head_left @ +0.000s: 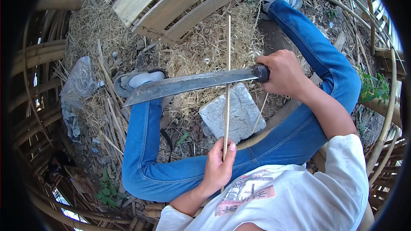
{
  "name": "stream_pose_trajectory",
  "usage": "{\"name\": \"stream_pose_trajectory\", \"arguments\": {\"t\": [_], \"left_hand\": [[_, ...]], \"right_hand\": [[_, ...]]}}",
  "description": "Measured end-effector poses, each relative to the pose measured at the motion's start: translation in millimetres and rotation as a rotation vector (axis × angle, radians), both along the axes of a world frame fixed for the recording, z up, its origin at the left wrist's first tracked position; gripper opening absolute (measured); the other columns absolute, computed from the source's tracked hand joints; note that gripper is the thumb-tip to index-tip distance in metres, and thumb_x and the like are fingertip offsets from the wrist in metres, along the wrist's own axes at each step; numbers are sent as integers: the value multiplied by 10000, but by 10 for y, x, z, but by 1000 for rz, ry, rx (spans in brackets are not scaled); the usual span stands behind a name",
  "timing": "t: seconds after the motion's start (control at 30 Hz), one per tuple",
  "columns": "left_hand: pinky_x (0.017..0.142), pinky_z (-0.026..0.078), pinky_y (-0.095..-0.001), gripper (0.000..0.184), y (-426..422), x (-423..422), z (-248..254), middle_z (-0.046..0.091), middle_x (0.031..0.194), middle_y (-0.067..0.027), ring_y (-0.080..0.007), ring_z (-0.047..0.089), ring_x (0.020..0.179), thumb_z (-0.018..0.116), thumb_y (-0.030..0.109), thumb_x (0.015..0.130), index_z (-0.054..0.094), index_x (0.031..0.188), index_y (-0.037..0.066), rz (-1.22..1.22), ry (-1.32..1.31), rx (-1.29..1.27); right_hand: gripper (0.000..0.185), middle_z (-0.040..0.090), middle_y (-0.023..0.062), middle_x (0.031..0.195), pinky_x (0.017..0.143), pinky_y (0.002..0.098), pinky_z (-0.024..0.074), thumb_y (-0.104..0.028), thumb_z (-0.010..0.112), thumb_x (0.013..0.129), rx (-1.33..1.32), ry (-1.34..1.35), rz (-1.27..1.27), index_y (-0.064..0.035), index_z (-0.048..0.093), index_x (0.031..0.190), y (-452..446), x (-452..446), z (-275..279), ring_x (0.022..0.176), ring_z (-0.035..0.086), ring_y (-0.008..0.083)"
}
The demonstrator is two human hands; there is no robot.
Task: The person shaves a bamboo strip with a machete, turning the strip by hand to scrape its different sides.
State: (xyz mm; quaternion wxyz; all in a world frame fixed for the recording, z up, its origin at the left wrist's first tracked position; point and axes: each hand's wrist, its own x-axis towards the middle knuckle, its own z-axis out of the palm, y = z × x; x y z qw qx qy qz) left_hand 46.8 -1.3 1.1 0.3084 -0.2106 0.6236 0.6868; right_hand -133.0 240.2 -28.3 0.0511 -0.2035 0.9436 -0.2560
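My right hand is closed round the dark handle of a machete. Its long, worn blade reaches left across my lap and crosses a thin bamboo strip; I cannot tell if the two touch. My left hand grips that strip near its lower end, close to my shirt. From there the strip points straight away from me. Under the crossing lies a flat, pale grey stone block, between my legs.
Wood shavings cover the ground ahead. A slatted wooden panel stands at the top. A crumpled clear plastic bag lies at left, near loose bamboo pieces. Bamboo poles border the right side.
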Motion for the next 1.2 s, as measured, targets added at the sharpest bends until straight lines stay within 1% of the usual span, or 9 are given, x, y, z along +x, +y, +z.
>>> {"name": "stream_pose_trajectory", "arguments": {"t": [0.03, 0.33, 0.43, 0.53, 0.63, 0.73, 0.83, 0.93, 1.2], "left_hand": [[508, 262, -215, 144, -1, 5, -6, 418, 672, 71, -3, 357, 587, 558, 190, 1051, 523, 1015, 55, -27, 29, -38], [526, 260, -212, 151, 8, -15, 62, 445, 698, 62, -8, 352, 605, 560, 192, 1049, 546, 1034, 42, -21, 4, -20], [516, 277, -213, 169, -10, -16, 51, 454, 681, 53, -6, 374, 591, 556, 207, 1053, 547, 1049, 38, -65, 11, -38], [509, 315, -241, 193, 20, -83, 177, 454, 642, 49, -22, 415, 566, 541, 217, 1059, 559, 1039, 27, -23, -76, 6], [477, 350, -265, 208, 17, -80, 160, 473, 606, 24, -48, 457, 517, 513, 221, 1070, 561, 1053, 19, -45, -39, -28], [437, 363, -277, 219, -24, -26, 46, 497, 598, -8, -76, 476, 461, 483, 220, 1079, 551, 1085, 12, -188, 131, -196], [435, 380, -299, 211, -18, -21, 43, 504, 586, -32, -94, 509, 450, 471, 206, 1081, 543, 1111, 10, -217, 185, -223], [359, 366, -232, 278, 36, -58, 133, 426, 560, 28, -54, 460, 391, 393, 236, 1107, 510, 1150, -12, -208, 160, -165], [408, 355, -266, 266, 20, -20, 175, 469, 559, -5, -67, 481, 437, 388, 200, 1105, 530, 1136, -23, -292, 329, -319]], "right_hand": [[129, 606, 144, 580, 617, 494, 514, -184, 702, 649, -8, -7, 0, -81, 664, 716, -2, 9, 14, 618, 647, 382], [134, 592, 144, 564, 603, 494, 501, -199, 701, 660, -30, -6, 6, -81, 656, 704, -20, 29, 46, 601, 635, 383], [140, 594, 144, 567, 606, 494, 499, -209, 705, 667, -22, -12, 14, -84, 656, 707, -19, 32, 56, 603, 634, 385], [149, 598, 145, 573, 610, 496, 498, -218, 712, 671, -26, -11, 17, -85, 660, 716, -9, 30, 43, 611, 635, 388], [156, 602, 147, 578, 609, 496, 499, -223, 716, 673, -12, -1, 15, -87, 661, 723, 4, 28, 18, 618, 638, 390], [160, 607, 148, 584, 608, 497, 500, -228, 718, 674, 7, -9, 18, -88, 662, 728, 6, 26, 9, 624, 641, 390], [161, 610, 150, 588, 611, 498, 504, -228, 717, 671, 2, -32, 14, -89, 664, 732, -23, 36, 37, 628, 644, 391], [166, 611, 153, 589, 615, 500, 509, -226, 718, 656, 3, -42, 7, -88, 664, 732, -39, 55, 32, 630, 647, 392], [185, 624, 160, 600, 630, 489, 526, -209, 731, 600, 61, 34, -25, -76, 667, 712, -21, 32, 105, 632, 654, 392]]}}
